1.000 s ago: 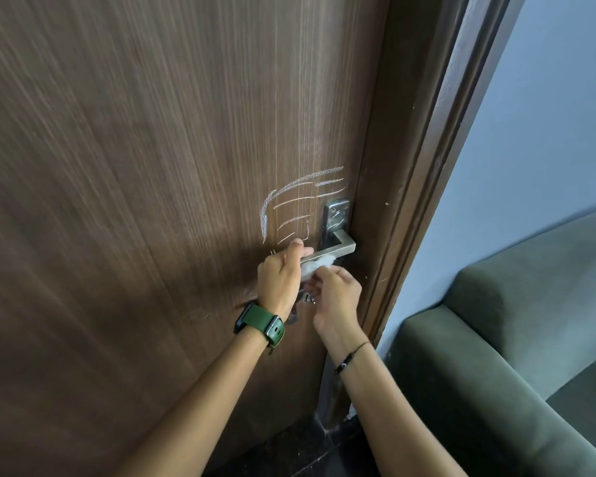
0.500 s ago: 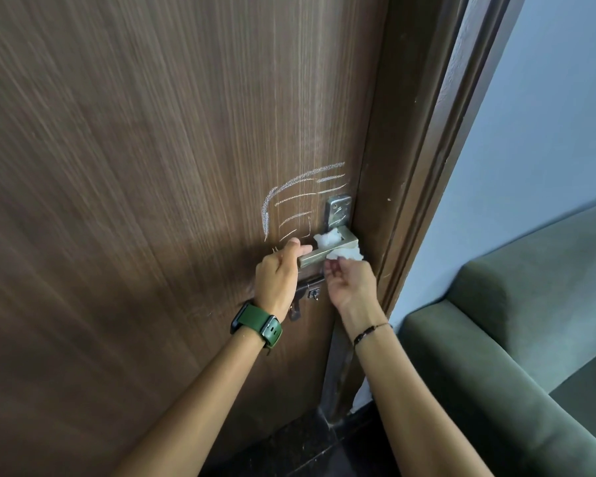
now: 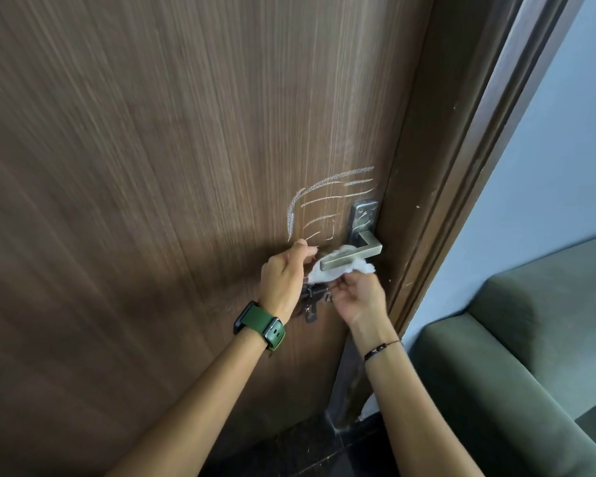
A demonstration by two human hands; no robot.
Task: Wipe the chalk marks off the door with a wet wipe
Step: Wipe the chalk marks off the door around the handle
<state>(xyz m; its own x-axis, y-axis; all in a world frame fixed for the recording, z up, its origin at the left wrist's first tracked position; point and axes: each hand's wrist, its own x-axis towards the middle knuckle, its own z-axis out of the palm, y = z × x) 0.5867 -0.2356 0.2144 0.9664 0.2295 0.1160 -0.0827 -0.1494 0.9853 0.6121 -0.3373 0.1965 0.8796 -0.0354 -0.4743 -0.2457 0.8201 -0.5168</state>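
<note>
White chalk marks (image 3: 324,197), curved strokes and short lines, run across the dark wooden door (image 3: 152,201) just left of the metal handle plate. A crumpled white wet wipe (image 3: 319,273) hangs behind and under the metal lever handle (image 3: 351,254). My left hand (image 3: 284,277), with a green watch on its wrist, pinches the wipe's left end below the marks. My right hand (image 3: 356,296) holds the wipe's right part from underneath, under the lever. Part of the wipe is hidden by the lever.
A small latch with keys (image 3: 312,304) sits under the handle, between my hands. The brown door frame (image 3: 461,166) stands right of the door, then a pale blue wall (image 3: 547,166). A green sofa (image 3: 513,339) fills the lower right. Dark floor lies below.
My left hand has let go of the lever's end and now pinches the wipe. The wipe has been stretched out wider under the lever, between both hands.
</note>
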